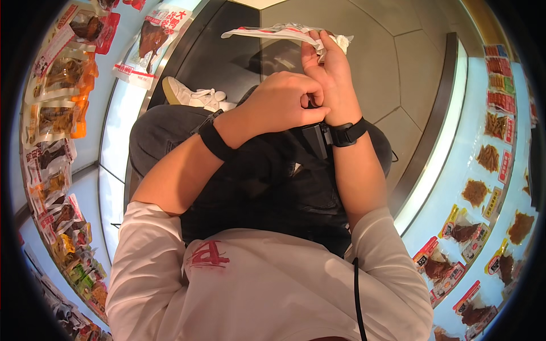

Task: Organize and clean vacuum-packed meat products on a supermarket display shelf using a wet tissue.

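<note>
My right hand (330, 72) holds a clear plastic packet with white and red edges (273, 32) between thumb and fingers, its palm turned up. The packet is seen nearly edge-on, with a crumpled white end (342, 42) beside my fingertips. My left hand (294, 96) is curled against the base of the right palm. Something dark shows beneath its bent fingers, but I cannot tell whether they grip it. A black strap (217, 138) circles my left wrist. On the right wrist sits another black strap (356, 133) with a boxy black device (315, 140).
Packaged meat snacks (59, 119) line a lit shelf at left. One large drumstick packet (151, 42) lies apart. Lit display panels at right bear snack pictures (465, 234). My knees (166, 132) and a white shoe (192, 96) are above the tiled floor (371, 64). A black cable (358, 298) crosses my shirt.
</note>
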Demonstrator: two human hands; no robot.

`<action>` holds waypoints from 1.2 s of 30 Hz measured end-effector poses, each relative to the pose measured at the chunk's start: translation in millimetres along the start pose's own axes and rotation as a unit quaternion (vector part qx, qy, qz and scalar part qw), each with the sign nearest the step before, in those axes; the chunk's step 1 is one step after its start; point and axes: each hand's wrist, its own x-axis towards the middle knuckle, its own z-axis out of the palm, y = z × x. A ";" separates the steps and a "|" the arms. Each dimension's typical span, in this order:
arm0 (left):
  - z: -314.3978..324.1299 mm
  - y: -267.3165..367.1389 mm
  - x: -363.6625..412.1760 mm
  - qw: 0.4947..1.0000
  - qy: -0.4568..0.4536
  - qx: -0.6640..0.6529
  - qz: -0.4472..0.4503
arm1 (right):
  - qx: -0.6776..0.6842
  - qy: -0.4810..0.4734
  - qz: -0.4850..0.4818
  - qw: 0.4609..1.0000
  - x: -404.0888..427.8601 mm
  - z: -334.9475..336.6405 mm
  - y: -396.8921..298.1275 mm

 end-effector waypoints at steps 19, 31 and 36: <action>-0.5 3.2 -0.2 0.999 0.012 0.030 -0.005 | 0.082 0.047 0.017 0.995 -1.0 9.0 0.4; -0.3 2.6 2.2 0.997 0.012 -0.071 -0.018 | 0.168 0.034 -0.007 0.985 8.0 3.6 -20.1; -6.4 5.2 5.1 0.993 -0.004 -0.092 -0.069 | 0.225 -0.016 -0.008 0.974 1.6 8.8 -25.8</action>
